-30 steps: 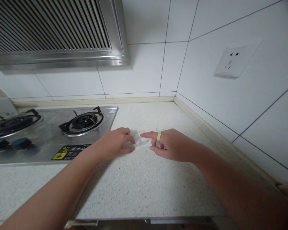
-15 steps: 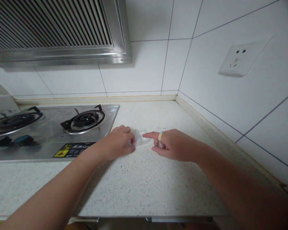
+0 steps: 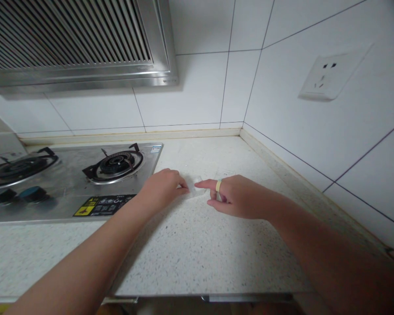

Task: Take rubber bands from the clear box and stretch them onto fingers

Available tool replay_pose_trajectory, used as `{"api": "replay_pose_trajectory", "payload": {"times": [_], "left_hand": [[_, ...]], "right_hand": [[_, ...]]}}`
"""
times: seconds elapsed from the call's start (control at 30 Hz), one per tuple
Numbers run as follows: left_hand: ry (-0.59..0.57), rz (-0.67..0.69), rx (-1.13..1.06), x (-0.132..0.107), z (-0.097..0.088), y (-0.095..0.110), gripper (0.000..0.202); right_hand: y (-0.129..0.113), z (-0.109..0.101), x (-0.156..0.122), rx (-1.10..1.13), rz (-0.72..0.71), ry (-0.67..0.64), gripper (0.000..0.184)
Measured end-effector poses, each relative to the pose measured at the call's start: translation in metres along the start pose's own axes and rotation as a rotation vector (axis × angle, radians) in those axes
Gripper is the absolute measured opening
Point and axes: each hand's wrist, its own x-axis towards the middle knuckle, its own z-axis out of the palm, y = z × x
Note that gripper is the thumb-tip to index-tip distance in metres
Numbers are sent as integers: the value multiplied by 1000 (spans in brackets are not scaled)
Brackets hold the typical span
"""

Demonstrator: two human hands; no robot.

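Note:
A small piece of clear plastic film lies on the speckled worktop, hard to make out. My left hand is curled, its fingertips pinching the film's left edge. My right hand points its forefinger, which wears a yellow ring, down onto the film's right edge; its other fingers are folded in. Both hands rest on the worktop just right of the hob.
A steel gas hob with two burners and blue knobs sits at the left. A range hood hangs above it. White tiled walls meet in the corner behind; a socket is on the right wall. The worktop's front edge is near me.
My left hand has slid slightly right, closing on the film beside my right forefinger. The right hand has barely moved.

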Motion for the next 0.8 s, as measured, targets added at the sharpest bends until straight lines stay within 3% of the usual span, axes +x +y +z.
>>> {"api": "replay_pose_trajectory", "payload": {"times": [0.13,0.3,0.43,0.6,0.8], "left_hand": [[-99,-143,49,3,-6,11,17],[-169,-230,96,-1,-15,22,18],[-196,-264,145,-3,-19,27,17],[-212,-225,173,-3,-20,28,18],[-207,-176,112,-5,-20,21,19]], "right_hand": [[0,1,0,11,-5,1,52],[0,0,1,82,-4,4,52],[2,2,1,523,5,26,56],[3,5,3,1195,-152,64,69],[2,6,7,1417,-211,62,63]]}}
